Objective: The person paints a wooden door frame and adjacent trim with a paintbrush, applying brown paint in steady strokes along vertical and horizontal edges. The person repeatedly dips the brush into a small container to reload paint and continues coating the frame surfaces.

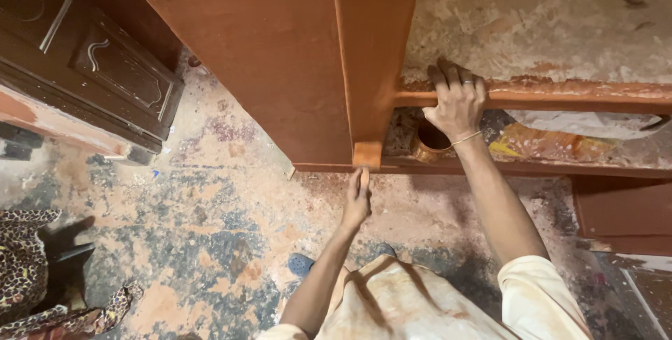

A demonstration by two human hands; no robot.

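At far left a dark carved wooden door panel (91,67) leans over the paint-stained concrete floor (196,228), with a leopard-print cloth (28,256) lying below it by the lower edge. Right of these stands a large wooden frame painted reddish brown (280,53), its broad panel and upright post rising from the floor. At the foot of that post the person's left hand (357,196) lies flat against the wood, fingers straight and together, so its grip is open and holds nothing, only pressing on the post's lower end. Below it a blue sandal (301,264) shows on the floor. Further right, the right hand (456,102) curls over the frame's horizontal rail (574,94), its grip closed around the rail's top edge. Just beneath that hand a paint-smeared round tin (428,143) sits on the floor behind the lower rail, beside crumpled orange plastic (553,145).
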